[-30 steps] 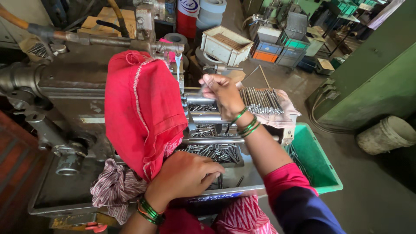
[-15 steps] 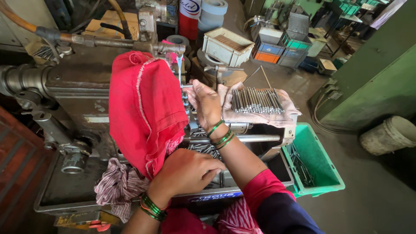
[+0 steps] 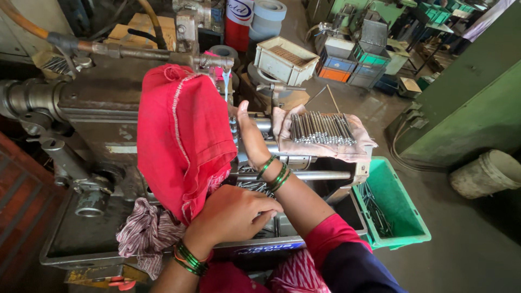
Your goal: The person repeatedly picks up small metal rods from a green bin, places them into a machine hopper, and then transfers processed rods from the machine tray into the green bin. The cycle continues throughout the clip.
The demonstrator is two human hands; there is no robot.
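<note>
The right hand (image 3: 251, 135) is reaching into the machine (image 3: 97, 103), fingers straight and unclenched, edge of the palm toward the steel parts just under the small coolant nozzle (image 3: 225, 73) — I judge it feeds or sets a piece there, but whether it grips a rod I cannot tell, the fingertips are hidden. The left hand (image 3: 230, 214) rests closed and palm-down on the tray of loose rods (image 3: 255, 187), prob. for support or holding a few ready. The red cloth (image 3: 182, 141) hangs over the machine, likely as splash guard. Finished rods (image 3: 320, 129) lie in a neat row on a pale cloth (image 3: 282, 122), near the green bin (image 3: 404, 217).

Vs. 0.5 s ago: the right hand has moved off the rod row and left, to the machine; the left hand is unchanged.
</note>
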